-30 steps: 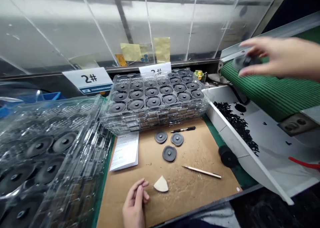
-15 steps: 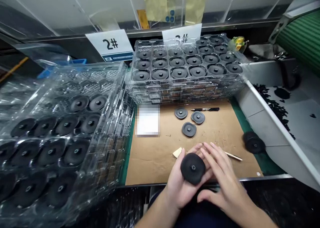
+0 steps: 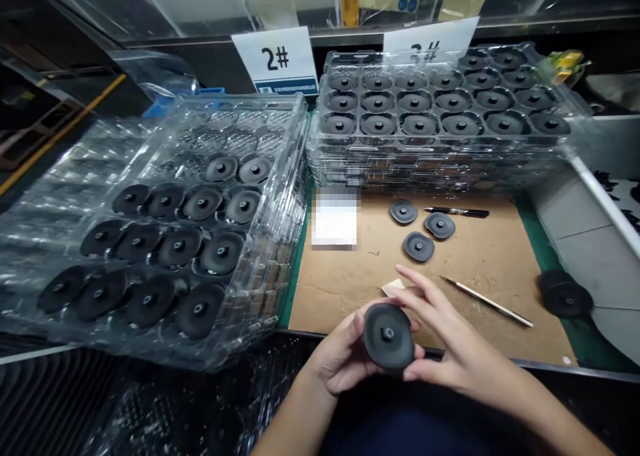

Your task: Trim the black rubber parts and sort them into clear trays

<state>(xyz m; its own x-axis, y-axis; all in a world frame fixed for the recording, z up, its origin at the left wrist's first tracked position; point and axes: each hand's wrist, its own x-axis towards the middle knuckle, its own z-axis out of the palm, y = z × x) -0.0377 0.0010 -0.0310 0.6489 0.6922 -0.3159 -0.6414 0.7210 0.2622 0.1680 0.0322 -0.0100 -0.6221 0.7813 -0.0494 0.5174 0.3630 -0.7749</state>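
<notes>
Left hand (image 3: 340,357) cradling a black rubber disc (image 3: 388,336) from behind, right hand (image 3: 457,349) pinching it too, fingers (image 3: 417,288) over the top edge, its face tilted up between both palms! Just past those fingers, a pale wedge (image 3: 393,287) on the cardboard sheet (image 3: 480,269). Further out, three smaller grey discs (image 3: 418,247), a black pen (image 3: 457,211), and a pointed wooden stick (image 3: 487,301). Stacked clear trays (image 3: 440,151) of discs at the back, another stack (image 3: 240,103) off left.

L hand (image 3: 343,359) & R hand (image 3: 463,353) hold black disc (image 3: 387,336) by cardboard mat (image 3: 500,263), clear plastic trays (image 3: 295,176) alongside.
</notes>
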